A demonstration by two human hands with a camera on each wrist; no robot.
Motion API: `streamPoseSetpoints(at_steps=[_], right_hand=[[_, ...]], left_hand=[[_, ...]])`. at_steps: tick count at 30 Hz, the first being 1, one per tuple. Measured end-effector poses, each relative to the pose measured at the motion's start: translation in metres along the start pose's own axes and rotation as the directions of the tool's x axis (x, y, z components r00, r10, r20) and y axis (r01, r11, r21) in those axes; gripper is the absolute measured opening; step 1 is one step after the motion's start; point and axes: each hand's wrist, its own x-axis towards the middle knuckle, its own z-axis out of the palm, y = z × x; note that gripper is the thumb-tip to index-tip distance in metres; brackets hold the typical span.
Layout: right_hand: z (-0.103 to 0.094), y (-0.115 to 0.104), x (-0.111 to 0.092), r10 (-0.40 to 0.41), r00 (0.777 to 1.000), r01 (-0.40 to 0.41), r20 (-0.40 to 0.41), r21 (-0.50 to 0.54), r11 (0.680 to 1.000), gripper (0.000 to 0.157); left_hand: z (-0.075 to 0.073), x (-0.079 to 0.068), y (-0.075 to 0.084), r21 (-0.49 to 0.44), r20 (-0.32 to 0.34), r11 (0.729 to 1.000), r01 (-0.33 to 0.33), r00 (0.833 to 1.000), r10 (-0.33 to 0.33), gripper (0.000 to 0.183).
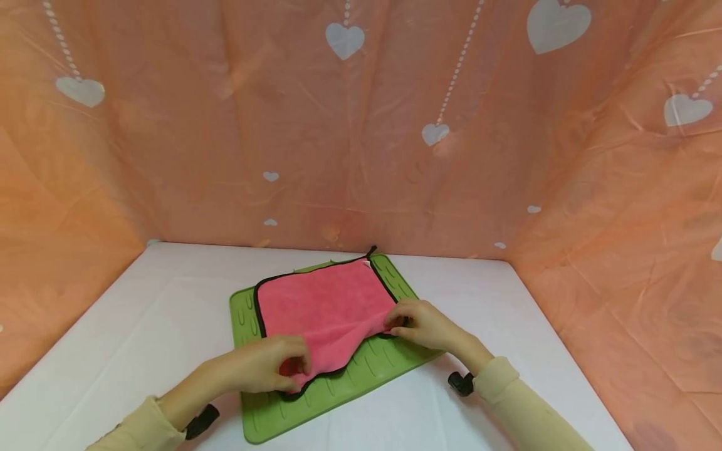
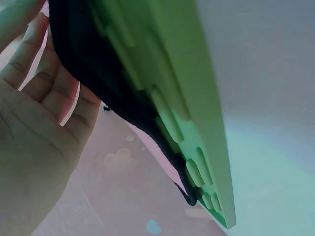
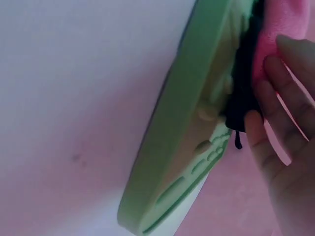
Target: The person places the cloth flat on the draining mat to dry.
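A pink cloth (image 1: pixel 327 297) with black edging lies over a green ridged mat (image 1: pixel 372 366); its near edge is lifted in a wavy fold. At the near left corner, my left hand (image 1: pixel 262 363) pinches the cloth between thumb and fingers. My right hand (image 1: pixel 425 324) pinches the near right corner, close over the mat. In the right wrist view, the fingertips of the right hand (image 3: pixel 290 113) are at the cloth's black edge (image 3: pixel 243 88). The left wrist view shows the left hand (image 2: pixel 39 123) beside the dark edging (image 2: pixel 98 83), its fingertips partly out of frame.
The mat rests at an angle on a white tabletop (image 1: pixel 146 326). Orange sheeting (image 1: pixel 338 125) with pale hearts walls the table at the back and both sides. A black loop (image 1: pixel 371 251) sticks out at the cloth's far right corner. Black wrist devices (image 1: pixel 461 383) sit below both wrists.
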Motion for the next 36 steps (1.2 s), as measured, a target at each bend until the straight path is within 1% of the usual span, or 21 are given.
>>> streamPoseSetpoints(at_steps=[3,8,11,14,17,20,24,26,31,34,36], right_hand=[[0.002,0.002,0.003,0.008,0.997,-0.004,0.076,-0.055,0.998,0.017],[0.005,0.005,0.007,-0.003,0.991,0.012,0.136,-0.066,0.998,0.024],[0.007,0.006,0.008,0.001,0.987,0.009,0.161,-0.062,0.998,0.023],[0.009,0.006,0.007,0.004,0.986,0.007,0.165,-0.065,0.998,0.017],[0.011,0.007,0.005,-0.016,0.99,0.027,0.143,-0.077,0.997,0.009],[0.012,0.007,0.002,-0.043,0.993,0.054,0.111,-0.097,0.994,0.005],[0.008,0.007,-0.001,-0.059,0.995,0.068,0.084,-0.116,0.991,0.005],[0.004,0.007,-0.002,-0.061,0.995,0.069,0.074,-0.121,0.99,0.006],[-0.007,0.008,-0.003,-0.066,0.997,0.07,0.033,-0.143,0.987,0.009],[-0.011,0.01,-0.007,-0.047,0.999,0.049,0.018,-0.167,0.985,0.01],[-0.012,0.011,-0.013,-0.039,0.999,0.04,0.012,-0.178,0.983,0.011]], left_hand=[[0.003,-0.004,0.0,0.016,0.026,1.0,-0.002,1.0,0.002,0.027],[0.005,-0.008,-0.001,0.004,0.059,1.0,-0.023,0.998,0.022,0.042],[0.006,-0.01,0.0,-0.003,0.081,1.0,-0.014,0.997,0.015,0.042],[0.008,-0.011,0.002,0.005,0.082,1.0,-0.012,0.997,0.012,0.038],[0.008,-0.013,0.002,-0.005,0.065,1.0,-0.016,0.998,0.016,0.031],[0.008,-0.013,0.0,-0.023,0.04,0.999,-0.041,0.998,0.042,0.024],[0.006,-0.011,-0.002,-0.03,0.011,0.996,-0.087,0.996,0.087,0.015],[0.005,-0.01,-0.003,-0.029,-0.008,0.995,-0.098,0.995,0.098,0.012],[0.0,-0.011,-0.005,0.011,-0.083,0.994,-0.106,0.991,0.107,0.011],[-0.001,-0.014,-0.005,0.027,-0.124,0.994,-0.11,0.986,0.113,0.011],[0.0,-0.017,-0.004,0.02,-0.138,0.993,-0.114,0.984,0.116,0.01]])
